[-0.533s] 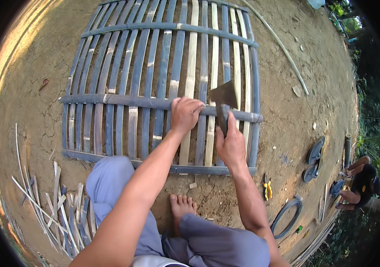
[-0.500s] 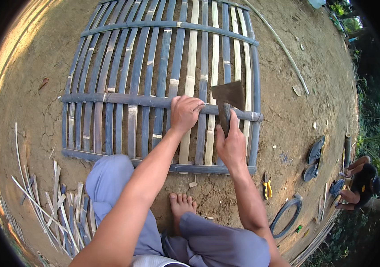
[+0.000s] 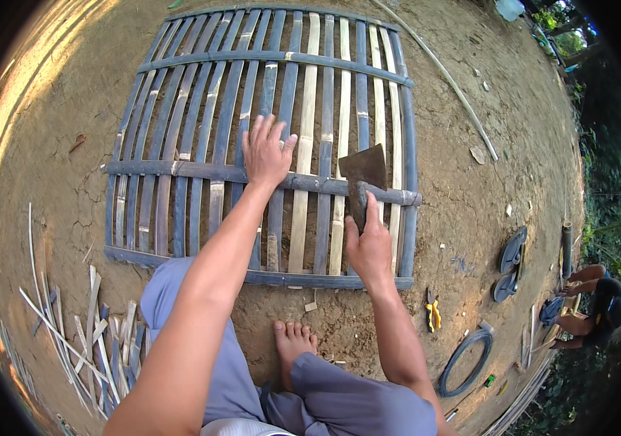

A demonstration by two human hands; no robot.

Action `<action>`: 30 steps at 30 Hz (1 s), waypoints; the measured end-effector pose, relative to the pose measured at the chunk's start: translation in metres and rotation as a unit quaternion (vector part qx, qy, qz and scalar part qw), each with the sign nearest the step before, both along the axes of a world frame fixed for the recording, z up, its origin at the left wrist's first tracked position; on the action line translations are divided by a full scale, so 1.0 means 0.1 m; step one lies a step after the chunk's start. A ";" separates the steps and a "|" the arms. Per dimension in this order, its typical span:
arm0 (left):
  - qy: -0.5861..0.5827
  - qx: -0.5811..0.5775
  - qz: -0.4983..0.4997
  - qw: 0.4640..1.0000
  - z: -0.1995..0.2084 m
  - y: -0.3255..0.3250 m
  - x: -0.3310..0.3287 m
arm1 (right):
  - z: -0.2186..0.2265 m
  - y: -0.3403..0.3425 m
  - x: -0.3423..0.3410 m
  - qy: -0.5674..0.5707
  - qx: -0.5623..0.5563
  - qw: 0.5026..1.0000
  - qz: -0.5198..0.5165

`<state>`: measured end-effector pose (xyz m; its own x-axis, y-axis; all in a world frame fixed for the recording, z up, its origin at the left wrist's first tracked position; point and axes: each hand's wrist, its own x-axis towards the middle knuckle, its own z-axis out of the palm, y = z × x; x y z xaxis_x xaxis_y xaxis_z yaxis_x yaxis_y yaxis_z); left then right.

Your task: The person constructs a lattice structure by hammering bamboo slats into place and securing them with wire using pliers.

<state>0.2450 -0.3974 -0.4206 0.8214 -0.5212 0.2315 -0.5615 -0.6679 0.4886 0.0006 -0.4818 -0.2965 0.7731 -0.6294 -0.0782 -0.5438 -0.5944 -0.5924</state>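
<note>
- Bare, cracked earth ground [image 3: 56, 211] fills the view, seen from above by a seated person whose bare foot [image 3: 292, 345] shows at 6 o'clock.
- At the centre and toward 12 o'clock lies a flat bamboo slat panel [image 3: 201, 109], its long bluish and pale strips crossed by horizontal bars.
- The left hand [image 3: 267, 152] rests open, fingers spread, palm down on the middle crossbar of the panel.
- The right hand [image 3: 370, 247], toward 4 o'clock from the left hand, is closed around the handle of a broad-bladed chopping knife [image 3: 363, 171]; the blade stands over the crossbar near the panel's right edge.
- Loose bamboo strips [image 3: 85, 341] lie scattered at 8 o'clock.
- At 4 o'clock lie yellow-handled pliers [image 3: 433, 312], a coiled hose [image 3: 466, 360] and dark sandals [image 3: 510, 261].
- Another person [image 3: 594, 301] crouches at the 3 o'clock edge.
</note>
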 end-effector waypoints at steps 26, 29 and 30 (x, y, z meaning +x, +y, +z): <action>0.066 0.182 0.055 0.980 0.01 -0.15 -0.04 | -0.10 0.15 0.00 -0.138 -0.002 0.988 -0.072; 0.055 0.167 0.051 0.983 0.02 -0.16 -0.02 | -0.33 0.17 0.09 0.022 0.047 0.998 -0.028; 0.058 0.164 0.047 0.984 0.02 -0.17 -0.03 | -0.34 0.12 0.07 0.085 0.084 0.993 -0.016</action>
